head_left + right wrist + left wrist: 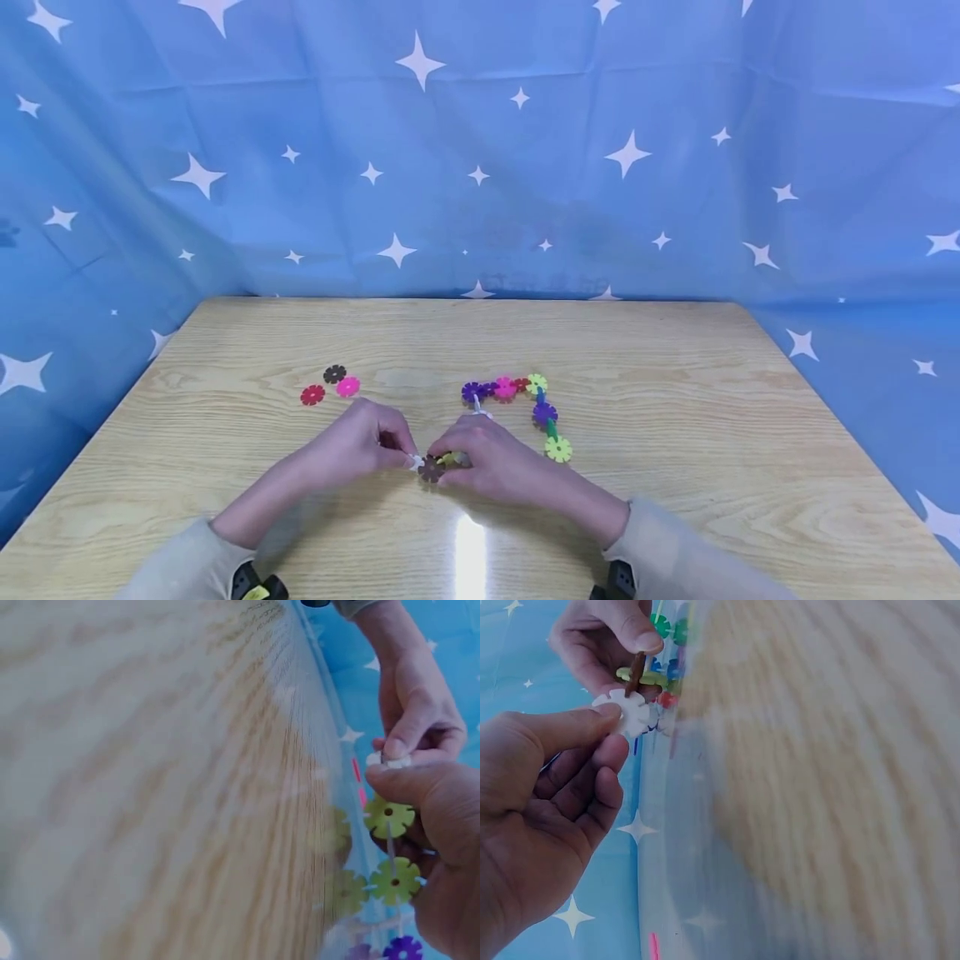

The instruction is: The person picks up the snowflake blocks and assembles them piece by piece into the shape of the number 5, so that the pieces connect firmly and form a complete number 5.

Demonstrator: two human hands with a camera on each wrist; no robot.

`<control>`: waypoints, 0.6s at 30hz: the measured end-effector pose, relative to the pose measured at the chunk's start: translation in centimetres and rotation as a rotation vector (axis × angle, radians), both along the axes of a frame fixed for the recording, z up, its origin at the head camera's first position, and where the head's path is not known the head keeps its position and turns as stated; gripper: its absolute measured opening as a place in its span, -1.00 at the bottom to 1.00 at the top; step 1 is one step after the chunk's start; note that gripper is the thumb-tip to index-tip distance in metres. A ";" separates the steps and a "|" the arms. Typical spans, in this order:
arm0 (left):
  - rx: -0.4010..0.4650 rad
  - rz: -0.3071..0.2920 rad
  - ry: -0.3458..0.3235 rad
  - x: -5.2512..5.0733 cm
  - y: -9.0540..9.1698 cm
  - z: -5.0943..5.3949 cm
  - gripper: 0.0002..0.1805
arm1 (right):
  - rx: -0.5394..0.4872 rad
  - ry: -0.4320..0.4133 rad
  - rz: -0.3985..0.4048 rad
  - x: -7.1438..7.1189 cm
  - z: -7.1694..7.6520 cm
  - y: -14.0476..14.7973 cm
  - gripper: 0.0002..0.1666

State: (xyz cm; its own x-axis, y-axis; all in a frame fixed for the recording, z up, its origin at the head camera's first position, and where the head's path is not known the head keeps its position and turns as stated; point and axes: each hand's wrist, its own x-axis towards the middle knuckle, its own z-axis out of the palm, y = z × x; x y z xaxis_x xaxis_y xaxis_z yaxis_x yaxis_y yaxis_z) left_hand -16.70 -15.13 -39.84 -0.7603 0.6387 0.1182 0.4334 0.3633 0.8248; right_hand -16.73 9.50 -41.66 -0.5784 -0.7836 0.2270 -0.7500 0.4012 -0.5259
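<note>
My left hand (372, 435) pinches a white notched flower disc (634, 715) between thumb and fingers. Against its edge stands a brown disc (431, 471), which my right hand (487, 457) pinches from the other side. In the left wrist view the brown piece is seen edge-on, meeting the white one; how deep the slots are engaged I cannot tell. Yellow-green discs (394, 880) hang below the right fingers. Beyond that hand lies a bent chain of joined discs, running through purple (471, 392), pink (505, 387) and blue to a yellow-green end disc (558, 449).
Three loose discs lie left of the hands on the wooden table (675, 400): dark brown (335, 374), red (312, 395) and pink (348, 387). A blue star-patterned cloth (480, 208) hangs behind the table's far edge.
</note>
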 end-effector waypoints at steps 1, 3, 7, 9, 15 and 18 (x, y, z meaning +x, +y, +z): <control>-0.004 -0.001 0.013 0.1 0.0 -0.1 -0.83 | 0.000 0.002 0.010 0.0 0.0 0.0 -0.69; -0.002 0.004 0.031 0.2 0.0 -0.2 -0.82 | -0.002 0.001 0.019 0.0 -0.1 -0.1 -0.68; 0.025 0.028 0.052 0.3 -0.3 -0.7 -0.81 | -0.020 -0.036 0.009 -0.1 -0.1 -0.2 -0.66; 0.040 0.045 0.051 0.4 -0.5 -0.8 -0.80 | -0.030 -0.072 -0.004 -0.2 -0.1 -0.3 -0.66; 0.039 0.050 0.029 0.4 -0.4 -0.7 -0.82 | -0.039 -0.126 0.022 -0.6 0.2 -0.1 -0.68; 0.034 0.025 0.031 0.4 0.1 -0.5 -0.83 | -0.025 -0.150 0.024 -0.8 0.3 0.2 -0.68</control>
State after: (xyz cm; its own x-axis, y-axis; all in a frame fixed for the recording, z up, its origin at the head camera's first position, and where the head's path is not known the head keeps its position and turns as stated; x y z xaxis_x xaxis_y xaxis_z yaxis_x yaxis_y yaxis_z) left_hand -16.33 -15.06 -40.32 -0.7713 0.6151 0.1635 0.4504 0.3460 0.8231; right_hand -17.50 9.68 -41.39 -0.5882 -0.7929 0.1593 -0.6717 0.3692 -0.6423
